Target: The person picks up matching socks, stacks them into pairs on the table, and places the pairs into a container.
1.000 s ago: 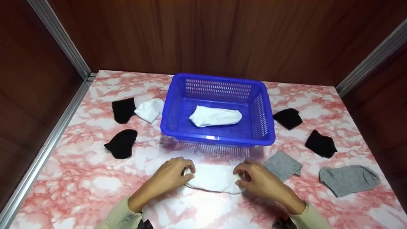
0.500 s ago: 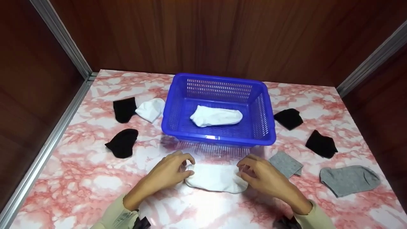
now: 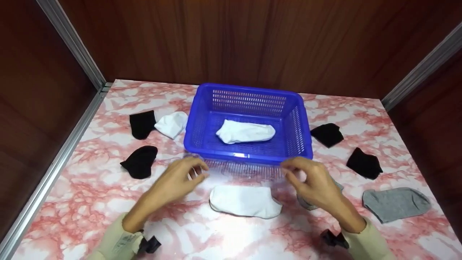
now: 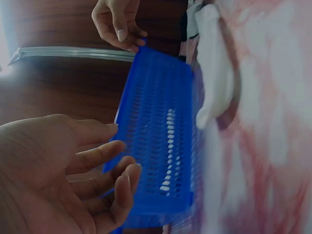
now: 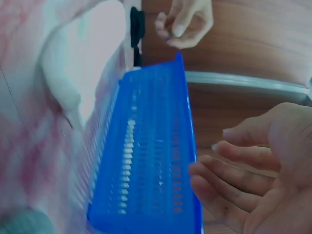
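Observation:
In the head view a white sock (image 3: 245,202) lies flat on the marbled tabletop, its toe to the left. Both hands are raised off it, one to each side. My left hand (image 3: 182,177) hovers left of the sock with fingers loosely bent and nothing between them. On the other side my right hand (image 3: 310,180) is likewise relaxed and holds nothing, overlapping a grey sock (image 3: 306,203) that it partly hides. Just beyond the hands stands a blue plastic basket (image 3: 249,157) with another white sock (image 3: 245,131) inside it.
Left of the basket lie two black socks (image 3: 142,124) and a folded white sock (image 3: 172,124). Two more black socks (image 3: 327,134) lie to the right. A second grey sock (image 3: 396,204) rests at the far right. Dark wooden panels (image 3: 245,39) enclose the table's back and sides.
Both hands have let go of the white sock's ends, risen, and moved outward and toward the basket. The sock stays flat in its place.

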Available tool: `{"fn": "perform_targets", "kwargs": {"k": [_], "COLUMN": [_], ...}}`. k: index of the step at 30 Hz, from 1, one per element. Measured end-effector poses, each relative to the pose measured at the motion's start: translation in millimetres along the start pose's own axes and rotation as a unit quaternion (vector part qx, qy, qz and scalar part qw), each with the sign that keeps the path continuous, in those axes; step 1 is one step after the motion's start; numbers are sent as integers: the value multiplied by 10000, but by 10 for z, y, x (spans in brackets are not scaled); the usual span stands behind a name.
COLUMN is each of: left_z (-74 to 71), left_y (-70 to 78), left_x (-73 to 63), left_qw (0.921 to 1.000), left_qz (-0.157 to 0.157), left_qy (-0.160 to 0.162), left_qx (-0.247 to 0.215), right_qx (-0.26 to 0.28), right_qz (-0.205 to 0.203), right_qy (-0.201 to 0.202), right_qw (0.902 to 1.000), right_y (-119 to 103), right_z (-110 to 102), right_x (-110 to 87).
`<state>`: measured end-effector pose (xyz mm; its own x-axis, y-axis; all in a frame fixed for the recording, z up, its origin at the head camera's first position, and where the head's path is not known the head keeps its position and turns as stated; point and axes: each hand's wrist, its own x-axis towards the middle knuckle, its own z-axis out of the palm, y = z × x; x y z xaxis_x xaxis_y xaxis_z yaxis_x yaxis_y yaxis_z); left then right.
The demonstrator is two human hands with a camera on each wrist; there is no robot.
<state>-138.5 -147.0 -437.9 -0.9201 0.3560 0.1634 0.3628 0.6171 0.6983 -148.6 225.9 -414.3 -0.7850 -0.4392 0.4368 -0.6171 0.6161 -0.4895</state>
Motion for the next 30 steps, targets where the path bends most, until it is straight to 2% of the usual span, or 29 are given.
{"fn": "perform_targets", "kwargs": {"k": [3,9,13,18,23,27,30], "left_z": [-137,-413,-575,-704,-787,-805,-811], "left_y": [-11,-75,-229,-503,-774,-988,-1094], "left_x": [26,120,242,433,632,767,857], "left_qw": [9994,9951,9883,9781,9753,9759,9764], "left_qz": [-12,-255,-309,-514,-695,-801,-879], "left_qy": [327,939,1482,2012,2094,1982,1822], "left_qx": [-109,-198,-206,-142,73,430,755], "right_qx": [-149,-297,-420,-458,-405,-364,-414], "right_qz": [-115,331,865,1546,1969,2029,2025], "right_qy": [399,854,789,288,-218,-415,-508], "right_qw": [9990,9954,9922,9865,9793,9776,9771], "right_y": [73,290,509,756,928,1011,1041], "right_z": [-42,-158,-191,-166,-100,-44,-13], "right_x": [84,284,473,685,858,995,1072]}}
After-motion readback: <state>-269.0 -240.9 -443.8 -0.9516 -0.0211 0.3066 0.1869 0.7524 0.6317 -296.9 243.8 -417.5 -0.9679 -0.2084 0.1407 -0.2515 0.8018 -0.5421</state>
